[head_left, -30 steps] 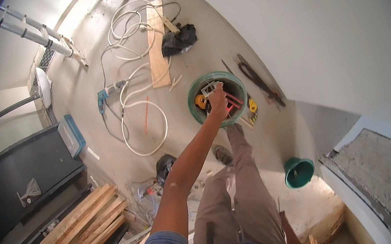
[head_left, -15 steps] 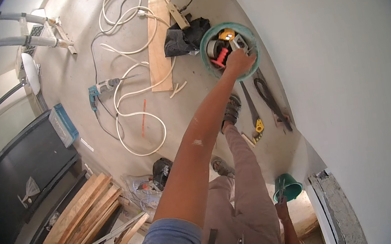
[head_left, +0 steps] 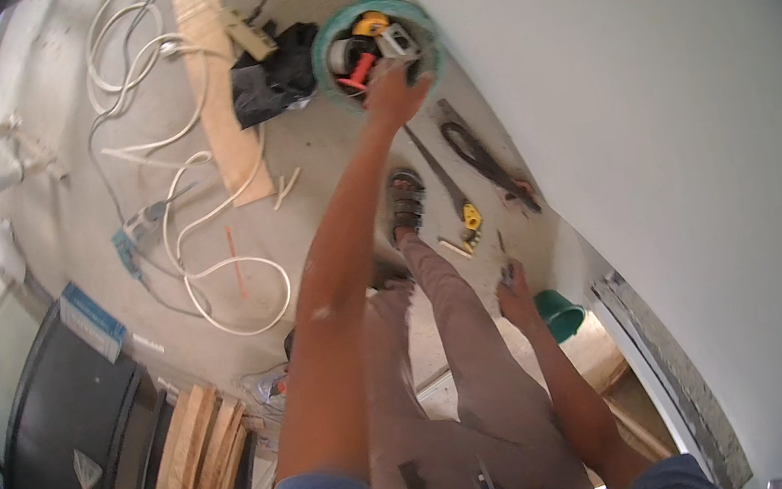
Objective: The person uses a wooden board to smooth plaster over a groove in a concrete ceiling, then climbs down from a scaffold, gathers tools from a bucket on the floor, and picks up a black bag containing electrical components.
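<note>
My left hand (head_left: 399,93) reaches over the near rim of a green bucket (head_left: 427,22); its fingers are blurred, and what they touch cannot be made out. In the bucket lie a yellow tape measure (head_left: 370,24), a red object (head_left: 358,72), a grey-white metal piece (head_left: 397,41) and a roll (head_left: 340,56) partly hidden behind them. Lower right, my right hand (head_left: 516,299) is closed around a slim grey tool (head_left: 507,273) with a thin dark tip pointing away from me. Beside that hand sits a small dark green bucket (head_left: 560,314).
A handsaw with a yellow handle (head_left: 471,217) and a dark strap (head_left: 479,155) lie by the white wall (head_left: 661,153). Leftward are a board (head_left: 225,117), black cloth (head_left: 271,85), power strip (head_left: 250,35), looped white cable (head_left: 234,264) and teal drill (head_left: 128,245). Curved wood pieces (head_left: 188,477) stand lower left.
My right hand has risen away from the small green bucket, bringing the slim tool up with it. The left hand stays at the tool bucket. My view has shifted, moving the floor items leftward.
</note>
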A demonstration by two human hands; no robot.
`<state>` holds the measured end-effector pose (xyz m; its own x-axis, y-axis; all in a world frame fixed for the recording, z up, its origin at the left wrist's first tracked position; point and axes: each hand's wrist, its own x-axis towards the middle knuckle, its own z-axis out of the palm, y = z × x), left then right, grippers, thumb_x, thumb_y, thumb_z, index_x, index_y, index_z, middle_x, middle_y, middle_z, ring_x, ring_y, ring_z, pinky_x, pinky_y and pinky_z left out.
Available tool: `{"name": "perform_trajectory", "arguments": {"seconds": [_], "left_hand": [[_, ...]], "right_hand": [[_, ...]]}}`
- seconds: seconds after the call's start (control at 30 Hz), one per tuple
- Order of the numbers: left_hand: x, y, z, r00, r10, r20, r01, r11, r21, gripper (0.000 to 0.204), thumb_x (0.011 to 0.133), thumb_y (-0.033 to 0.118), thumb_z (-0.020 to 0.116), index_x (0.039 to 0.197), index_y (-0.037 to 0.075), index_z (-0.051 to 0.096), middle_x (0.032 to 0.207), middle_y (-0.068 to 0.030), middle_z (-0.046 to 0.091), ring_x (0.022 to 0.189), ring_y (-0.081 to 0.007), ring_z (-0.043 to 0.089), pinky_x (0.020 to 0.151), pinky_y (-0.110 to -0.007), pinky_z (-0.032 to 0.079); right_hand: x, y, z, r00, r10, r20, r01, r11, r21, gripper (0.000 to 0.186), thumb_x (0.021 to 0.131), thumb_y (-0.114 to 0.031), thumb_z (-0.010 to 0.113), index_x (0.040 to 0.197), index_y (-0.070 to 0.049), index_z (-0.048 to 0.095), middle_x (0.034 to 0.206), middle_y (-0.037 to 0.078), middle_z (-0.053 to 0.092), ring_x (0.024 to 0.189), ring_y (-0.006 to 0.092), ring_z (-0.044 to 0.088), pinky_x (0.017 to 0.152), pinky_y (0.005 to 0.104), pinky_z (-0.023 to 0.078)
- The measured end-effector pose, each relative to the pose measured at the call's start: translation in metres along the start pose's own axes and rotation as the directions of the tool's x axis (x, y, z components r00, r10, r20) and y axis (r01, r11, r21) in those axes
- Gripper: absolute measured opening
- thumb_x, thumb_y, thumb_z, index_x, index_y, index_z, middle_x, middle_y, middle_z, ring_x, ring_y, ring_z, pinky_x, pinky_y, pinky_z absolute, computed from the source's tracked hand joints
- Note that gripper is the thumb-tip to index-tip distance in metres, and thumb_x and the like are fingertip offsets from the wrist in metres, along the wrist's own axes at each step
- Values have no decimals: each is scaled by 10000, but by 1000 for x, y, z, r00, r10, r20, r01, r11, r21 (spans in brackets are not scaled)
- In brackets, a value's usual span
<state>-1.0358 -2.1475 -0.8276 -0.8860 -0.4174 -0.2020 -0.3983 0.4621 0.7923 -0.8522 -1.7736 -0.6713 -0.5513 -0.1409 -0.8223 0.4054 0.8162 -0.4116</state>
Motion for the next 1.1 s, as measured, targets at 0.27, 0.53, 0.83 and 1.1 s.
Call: {"name": "perform_trajectory", "arguments": {"seconds": [0.27,0.53,0.83,1.1], "left_hand": [[-242,72,-29,546,-524,654,800,558,-222,537,885,419,636,1195,-11,551,1113,-162,600,1003,-246,598,842,-353,481],[-350,-8,-15,411,-701,583,781,-59,-622,303,978,313,496,1115,51,560,795,-43,568,682,-144,596,602,-277,525],[-310,-14,-29,356,-688,632,917,128,-378,297,941,321,595,1064,51,578,695,56,453,579,-53,454,496,-204,388],[-264,7,-79,383,-673,633,922,234,-309,283,940,313,598,1038,53,544,661,41,401,511,-53,397,463,-211,336]], "right_hand": [[47,-76,91,969,-124,213,118,992,41,665,854,-148,536,1446,2,275,1190,304,575,1103,419,569,953,436,433],[91,-28,101,926,-270,264,95,842,531,387,893,-223,583,1245,-63,556,872,143,639,689,163,590,696,279,498],[274,175,67,906,172,-387,-363,786,-500,524,825,-297,640,1265,-57,485,1406,204,390,1320,363,374,1019,484,403],[348,223,23,934,-190,-303,-166,521,-837,782,749,-426,728,1367,-72,405,1324,183,445,1253,372,427,1037,509,354]]}}
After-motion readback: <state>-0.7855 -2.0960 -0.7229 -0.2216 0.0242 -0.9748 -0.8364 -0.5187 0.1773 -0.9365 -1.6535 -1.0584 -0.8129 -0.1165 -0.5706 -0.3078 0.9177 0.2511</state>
